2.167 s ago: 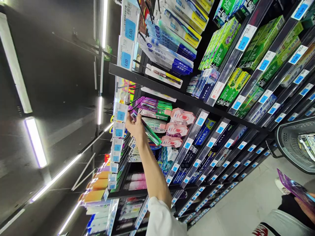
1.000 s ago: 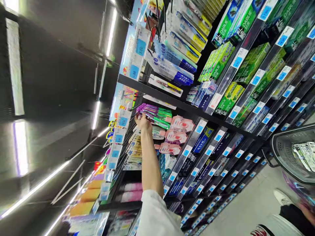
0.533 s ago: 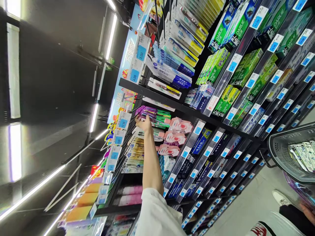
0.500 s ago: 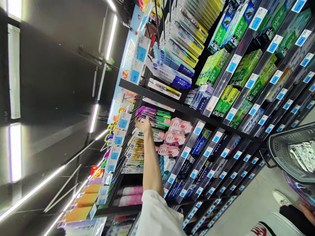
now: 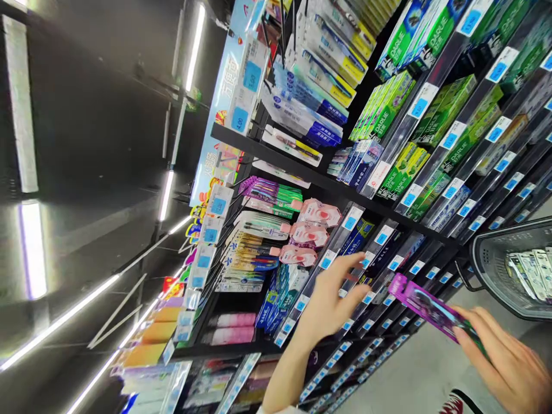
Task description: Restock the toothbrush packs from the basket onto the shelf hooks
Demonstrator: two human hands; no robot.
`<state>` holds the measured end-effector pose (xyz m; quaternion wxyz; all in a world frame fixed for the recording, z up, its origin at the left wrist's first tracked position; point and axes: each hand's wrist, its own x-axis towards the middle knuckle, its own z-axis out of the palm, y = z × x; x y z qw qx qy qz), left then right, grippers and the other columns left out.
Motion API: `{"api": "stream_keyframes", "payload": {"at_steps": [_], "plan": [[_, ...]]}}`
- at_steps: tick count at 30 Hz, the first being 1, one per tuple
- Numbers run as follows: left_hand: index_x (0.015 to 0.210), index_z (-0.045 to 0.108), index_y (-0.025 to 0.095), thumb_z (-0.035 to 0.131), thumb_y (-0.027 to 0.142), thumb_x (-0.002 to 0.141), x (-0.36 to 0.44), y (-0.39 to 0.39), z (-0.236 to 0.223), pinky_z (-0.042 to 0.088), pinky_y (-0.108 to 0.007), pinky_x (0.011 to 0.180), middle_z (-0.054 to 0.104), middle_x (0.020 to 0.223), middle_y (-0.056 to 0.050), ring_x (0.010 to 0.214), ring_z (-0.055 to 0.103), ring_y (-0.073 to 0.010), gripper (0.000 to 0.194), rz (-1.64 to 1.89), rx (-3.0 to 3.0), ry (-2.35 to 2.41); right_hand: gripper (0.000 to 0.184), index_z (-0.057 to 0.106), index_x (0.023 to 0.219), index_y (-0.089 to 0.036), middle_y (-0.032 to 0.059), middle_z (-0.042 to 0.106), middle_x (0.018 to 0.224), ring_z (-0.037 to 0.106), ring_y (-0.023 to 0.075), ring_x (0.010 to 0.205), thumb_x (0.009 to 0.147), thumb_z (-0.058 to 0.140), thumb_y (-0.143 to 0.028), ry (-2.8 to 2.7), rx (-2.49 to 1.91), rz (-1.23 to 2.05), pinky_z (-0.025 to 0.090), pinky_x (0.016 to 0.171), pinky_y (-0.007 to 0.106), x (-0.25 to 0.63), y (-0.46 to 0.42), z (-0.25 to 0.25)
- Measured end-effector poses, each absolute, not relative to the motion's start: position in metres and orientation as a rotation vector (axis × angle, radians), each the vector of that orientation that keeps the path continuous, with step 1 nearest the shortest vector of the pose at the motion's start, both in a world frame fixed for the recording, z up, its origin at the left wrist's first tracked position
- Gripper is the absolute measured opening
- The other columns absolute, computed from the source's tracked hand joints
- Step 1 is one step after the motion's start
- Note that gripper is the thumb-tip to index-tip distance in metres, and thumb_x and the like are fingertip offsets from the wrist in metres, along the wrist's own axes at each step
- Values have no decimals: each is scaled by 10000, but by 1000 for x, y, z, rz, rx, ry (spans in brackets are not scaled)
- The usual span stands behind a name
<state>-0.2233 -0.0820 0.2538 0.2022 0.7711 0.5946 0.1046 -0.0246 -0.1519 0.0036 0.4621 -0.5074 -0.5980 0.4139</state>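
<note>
My right hand [image 5: 502, 353] is closed on the lower end of a toothbrush in a purple package [image 5: 425, 305], which slants up and left in front of the shelf. To its left, my left hand [image 5: 334, 293] is held in the air with thumb and fingers apart and nothing between them. Behind the left hand runs a shelf edge with toothpaste boxes [image 5: 357, 234] and price tags. Hooks further up and left carry hanging purple and green toothbrush packs [image 5: 273, 192], apart from both hands.
A dark grey basket [image 5: 491, 270] with several packages [image 5: 530, 273] inside stands at the right. Green toothpaste boxes [image 5: 383, 118] fill the upper shelves. Pink-lidded packs [image 5: 319, 213] sit beside the hooks. Grey floor [image 5: 388, 385] shows at lower right. The view is tilted sideways.
My left hand has left the hanging purple toothbrush packs and moved down and right, fingers now spread. My right hand has come in from the right edge with the purple toothbrush package.
</note>
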Motion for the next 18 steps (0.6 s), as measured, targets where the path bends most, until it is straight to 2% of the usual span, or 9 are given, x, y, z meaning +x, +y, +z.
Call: {"api": "stream_keyframes", "payload": {"at_steps": [2,6,9,13,15,18], "plan": [[1390,576,333,675,334,914,-213,-88,245,597,-372,891,639,1328,-75,1142,635,-251,486,234,2063,1570,267,547,1223,-353,86,670,1121,721,274,939,1016,432,-477,-1525,-1154,1109,591,710,394,-37,-143,24],[1178,705,306,752,312,852,-228,-80,235,618,-316,719,700,1161,-61,965,671,-210,330,589,1810,1666,286,566,1238,-288,57,653,1056,696,225,930,1041,432,-447,-1507,-959,1151,570,784,335,-51,-127,64],[1137,701,272,856,265,739,-242,-76,231,593,-276,686,737,1021,-44,859,685,-176,428,695,1559,1588,283,568,1278,-290,40,650,1051,680,198,943,1047,458,-411,-1504,-902,1184,556,816,306,-54,-121,77],[1127,692,241,829,243,775,-246,-75,228,584,-263,693,754,907,-25,754,687,-137,378,751,1419,1512,305,597,1292,-279,46,672,1080,684,202,982,1040,488,-412,-1501,-888,1207,567,838,302,-55,-118,74],[1121,701,239,817,253,793,-247,-74,227,579,-254,690,758,923,-29,762,691,-134,349,772,1402,1493,339,619,1305,-266,62,692,1111,691,221,1033,1036,489,-425,-1512,-878,1214,585,862,313,-54,-116,69],[1184,696,260,867,272,734,-252,-73,227,586,-273,749,762,1029,-47,874,710,-168,482,780,1407,1433,415,622,1371,-267,77,702,1235,654,268,1203,1036,466,-456,-1561,-872,1251,592,955,365,-51,-111,67]]}}
